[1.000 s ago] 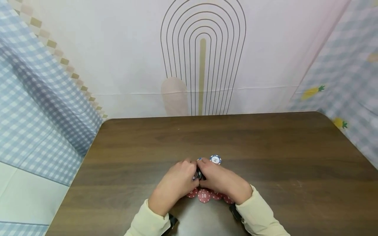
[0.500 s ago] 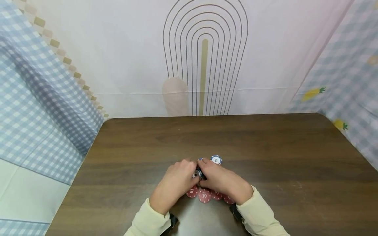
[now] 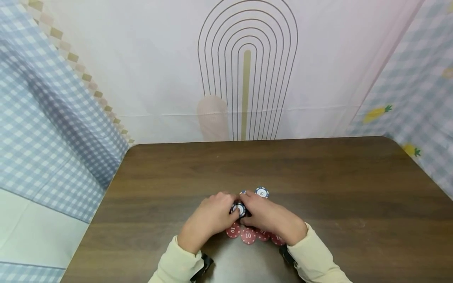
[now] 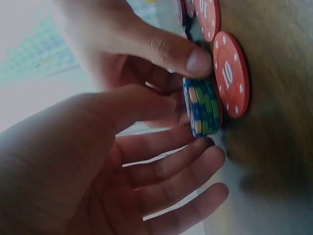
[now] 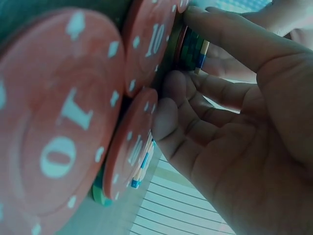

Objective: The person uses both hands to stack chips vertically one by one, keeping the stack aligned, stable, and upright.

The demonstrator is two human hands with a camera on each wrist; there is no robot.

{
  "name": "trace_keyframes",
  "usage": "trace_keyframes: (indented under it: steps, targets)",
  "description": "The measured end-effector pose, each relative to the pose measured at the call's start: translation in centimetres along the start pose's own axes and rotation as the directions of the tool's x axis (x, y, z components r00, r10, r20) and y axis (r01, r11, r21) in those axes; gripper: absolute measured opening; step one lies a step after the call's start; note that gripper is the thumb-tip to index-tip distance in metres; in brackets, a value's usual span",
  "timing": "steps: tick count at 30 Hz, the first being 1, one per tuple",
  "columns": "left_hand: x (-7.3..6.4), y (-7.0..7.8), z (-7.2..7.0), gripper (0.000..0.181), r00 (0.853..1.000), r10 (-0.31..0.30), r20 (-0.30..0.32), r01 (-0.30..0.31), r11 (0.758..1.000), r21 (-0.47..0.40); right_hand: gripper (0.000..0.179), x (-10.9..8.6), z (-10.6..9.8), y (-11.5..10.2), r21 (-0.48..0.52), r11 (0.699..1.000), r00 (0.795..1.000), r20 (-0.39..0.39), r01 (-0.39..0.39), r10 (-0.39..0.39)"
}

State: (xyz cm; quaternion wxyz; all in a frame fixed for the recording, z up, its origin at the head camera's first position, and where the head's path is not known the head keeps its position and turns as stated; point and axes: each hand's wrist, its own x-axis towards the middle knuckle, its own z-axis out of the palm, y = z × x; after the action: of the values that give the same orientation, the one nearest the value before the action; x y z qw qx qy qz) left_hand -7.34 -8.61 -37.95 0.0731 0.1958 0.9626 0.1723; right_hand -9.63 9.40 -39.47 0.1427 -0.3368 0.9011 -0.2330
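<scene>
Between my hands is a short stack of poker chips (image 3: 242,208), its top face blue and white. In the left wrist view, green chips (image 4: 210,110) show beneath the blue one, with a red edge at the bottom. My left hand (image 3: 214,212) holds the stack, thumb over the top chip and fingers around the far side. My right hand (image 3: 268,215) holds the opposite side, thumb low at the near edge and fingers bent behind. Red poker chips (image 3: 248,236) marked 10 lie just below the hands, partly covered by the right one.
A loose blue-and-white chip (image 3: 262,192) lies beyond the right hand, and another blue chip (image 3: 243,192) peeks out by its fingertips. The brown wooden table (image 3: 170,169) extends around them to a patterned cloth backdrop (image 3: 159,70).
The blue-and-white top chip, dark and mostly hidden a second ago, now shows its face between the hands. Both hands stay nearly in place; the whole view has shifted slightly.
</scene>
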Motion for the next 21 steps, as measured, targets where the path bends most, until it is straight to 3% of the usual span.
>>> trace_keyframes:
  steps: [2, 7, 10, 14, 16, 21]
  targets:
    - [0.1, -0.4, -0.2, 0.008, 0.999, 0.026, 0.022, -0.026, 0.999, -0.024, 0.033, 0.1, -0.2, 0.0, 0.001, 1.0, 1.0, 0.004, -0.003, 0.003]
    - [0.2, -1.2, -0.1, 0.027, 0.991, 0.115, 0.064, -0.11, 0.99, -0.089, 0.031, 0.0, 0.1, 0.6, 0.023, 0.999, 1.0, -0.008, 0.023, -0.023]
    - [0.3, -1.7, 0.2, 0.034, 0.986, 0.156, 0.063, -0.148, 0.983, -0.106, 0.032, 0.2, 1.2, 2.3, 0.016, 0.997, 0.997, -0.025, 0.078, -0.077]
    - [0.4, -2.6, 0.7, 0.037, 0.984, 0.173, 0.046, -0.166, 0.979, -0.122, 0.032, 0.3, 1.1, 2.4, 0.026, 0.996, 0.996, -0.022, 0.083, -0.083]
    - [0.5, -3.0, 1.0, 0.038, 0.984, 0.174, 0.037, -0.167, 0.975, -0.146, 0.031, 0.1, 0.0, 1.1, 0.047, 0.998, 0.999, -0.005, 0.04, -0.04]
    - [0.9, -3.3, 1.2, 0.038, 0.983, 0.18, 0.026, -0.17, 0.96, -0.223, 0.028, -0.2, -1.1, 0.7, 0.027, 1.0, 1.0, 0.024, 0.016, -0.016]
